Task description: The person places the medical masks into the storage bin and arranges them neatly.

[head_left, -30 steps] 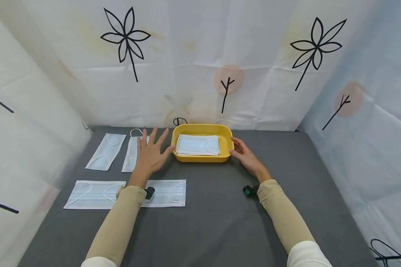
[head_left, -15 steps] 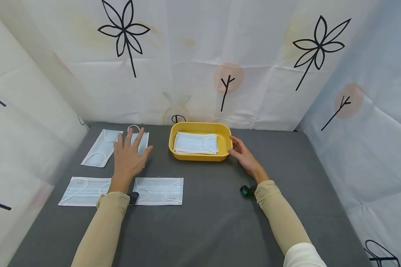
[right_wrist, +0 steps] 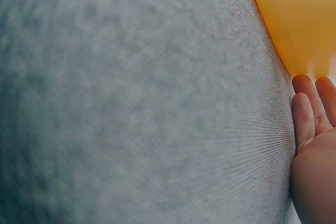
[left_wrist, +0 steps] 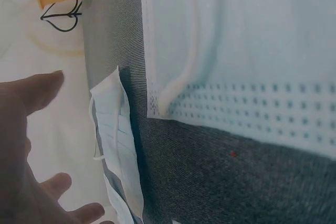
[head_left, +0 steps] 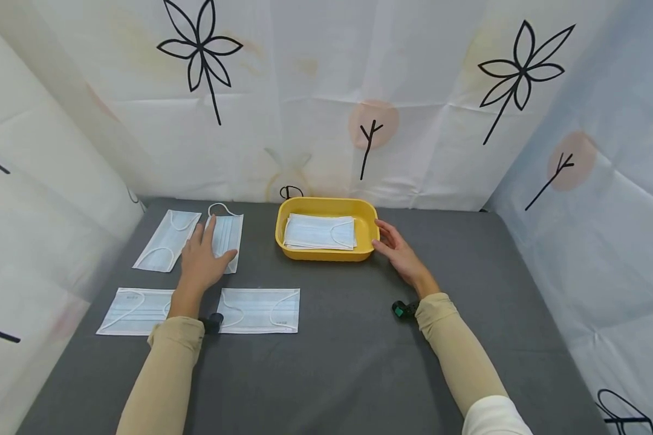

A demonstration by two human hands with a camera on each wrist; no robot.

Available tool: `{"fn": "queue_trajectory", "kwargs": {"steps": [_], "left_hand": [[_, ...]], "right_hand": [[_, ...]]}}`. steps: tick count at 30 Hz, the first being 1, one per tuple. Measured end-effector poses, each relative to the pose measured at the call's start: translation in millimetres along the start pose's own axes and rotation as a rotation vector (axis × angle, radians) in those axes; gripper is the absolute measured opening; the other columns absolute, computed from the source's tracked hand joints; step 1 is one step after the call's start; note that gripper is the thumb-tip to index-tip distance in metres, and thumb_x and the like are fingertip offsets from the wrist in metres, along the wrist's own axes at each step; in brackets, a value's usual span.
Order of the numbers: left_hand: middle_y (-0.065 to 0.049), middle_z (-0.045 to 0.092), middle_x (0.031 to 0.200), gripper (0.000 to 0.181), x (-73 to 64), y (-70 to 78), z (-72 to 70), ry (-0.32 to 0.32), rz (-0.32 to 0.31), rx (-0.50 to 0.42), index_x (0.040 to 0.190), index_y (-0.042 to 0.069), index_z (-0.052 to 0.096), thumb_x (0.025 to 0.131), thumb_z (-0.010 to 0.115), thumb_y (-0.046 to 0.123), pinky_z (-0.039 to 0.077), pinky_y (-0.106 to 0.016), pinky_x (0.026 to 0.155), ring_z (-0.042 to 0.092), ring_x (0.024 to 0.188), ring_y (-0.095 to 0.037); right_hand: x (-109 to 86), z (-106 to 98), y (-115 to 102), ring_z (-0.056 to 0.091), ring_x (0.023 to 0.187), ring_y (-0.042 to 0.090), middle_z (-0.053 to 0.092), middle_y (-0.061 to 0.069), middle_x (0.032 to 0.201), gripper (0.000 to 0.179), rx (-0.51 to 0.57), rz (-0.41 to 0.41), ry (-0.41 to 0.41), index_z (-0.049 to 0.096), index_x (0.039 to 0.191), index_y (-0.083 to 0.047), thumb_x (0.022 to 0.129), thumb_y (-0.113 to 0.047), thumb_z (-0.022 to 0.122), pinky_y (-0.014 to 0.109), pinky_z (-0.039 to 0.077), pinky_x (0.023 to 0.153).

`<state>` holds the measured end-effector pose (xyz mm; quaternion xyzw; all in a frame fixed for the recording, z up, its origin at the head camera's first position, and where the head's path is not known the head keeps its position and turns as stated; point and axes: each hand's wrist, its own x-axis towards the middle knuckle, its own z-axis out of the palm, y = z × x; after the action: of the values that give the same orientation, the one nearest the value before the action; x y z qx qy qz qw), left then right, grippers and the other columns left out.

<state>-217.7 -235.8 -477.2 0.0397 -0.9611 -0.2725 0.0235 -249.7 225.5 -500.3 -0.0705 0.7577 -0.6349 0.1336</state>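
My left hand (head_left: 200, 266) hovers with spread fingers over a light blue face mask (head_left: 228, 235) lying lengthwise at the back left. In the left wrist view the thumb and fingers stand apart, and that back face mask (left_wrist: 115, 129) lies just beyond them. A yellow tray (head_left: 326, 256) at the back holds a small stack of face masks (head_left: 315, 231). Against the tray's right end rests my right hand (head_left: 405, 260). In the right wrist view its fairly straight fingers (right_wrist: 304, 111) have their tips at the yellow wall.
Another face mask (head_left: 167, 240) lies slanted at the far left. Two more, a left one (head_left: 130, 314) and a right one (head_left: 261, 311), lie crosswise nearer the front. A white patterned cloth (head_left: 315, 90) hangs behind the grey table (head_left: 348, 362).
My left hand has moved left, away from the tray, and come in over the back face mask. The right hand stays at the tray's right end.
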Motion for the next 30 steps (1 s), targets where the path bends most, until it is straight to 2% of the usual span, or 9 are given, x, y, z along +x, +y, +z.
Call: {"fn": "queue_trajectory", "kwargs": {"steps": [8,13,23,26,30], "left_hand": [[-0.033,0.012,0.164,0.105,-9.4,2.3,-1.1,-0.013,-0.134,-0.074,0.165,0.019,-0.003,0.091,0.07,0.026,0.026,-0.078,0.112,0.019,0.145,-0.065],[-0.036,0.017,0.161,0.107,-14.6,2.6,-0.5,0.023,-0.193,-0.106,0.165,0.013,0.001,0.087,0.073,0.018,0.029,-0.074,0.114,0.022,0.144,-0.063],[-0.04,0.027,0.154,0.109,-13.7,-4.5,-1.6,0.036,-0.246,-0.077,0.164,0.008,0.013,0.081,0.083,0.018,0.033,-0.072,0.11,0.028,0.139,-0.063],[-0.04,0.03,0.152,0.107,-13.4,-5.6,-2.3,0.041,-0.257,-0.096,0.163,0.006,0.017,0.081,0.084,0.019,0.035,-0.07,0.112,0.032,0.137,-0.062],[-0.039,0.034,0.15,0.104,-13.0,-8.3,-2.4,0.058,-0.257,-0.168,0.162,0.003,0.022,0.08,0.085,0.015,0.036,-0.065,0.115,0.038,0.136,-0.056]], "right_hand": [[0.0,2,2,0.02,0.158,0.033,0.025,0.01,0.169,0.064,0.015,0.001,0.02,0.028,0.161,-0.024,0.105,-0.028,0.059,0.059,0.016,0.128],[-0.7,1,3,0.02,0.158,0.035,0.025,0.013,0.169,0.064,0.023,-0.015,0.013,0.027,0.162,-0.021,0.105,-0.025,0.057,0.059,0.016,0.127],[-1.4,1,3,0.021,0.158,0.035,0.026,0.013,0.169,0.063,0.034,-0.02,0.016,0.028,0.161,-0.02,0.105,-0.024,0.057,0.059,0.016,0.128],[-0.9,1,2,0.023,0.157,0.033,0.028,0.012,0.168,0.063,0.033,-0.02,0.027,0.03,0.161,-0.022,0.105,-0.024,0.059,0.058,0.018,0.128],[0.0,1,0,0.025,0.157,0.031,0.029,0.01,0.168,0.063,0.025,-0.012,0.031,0.031,0.16,-0.024,0.104,-0.025,0.06,0.057,0.019,0.128]]}}
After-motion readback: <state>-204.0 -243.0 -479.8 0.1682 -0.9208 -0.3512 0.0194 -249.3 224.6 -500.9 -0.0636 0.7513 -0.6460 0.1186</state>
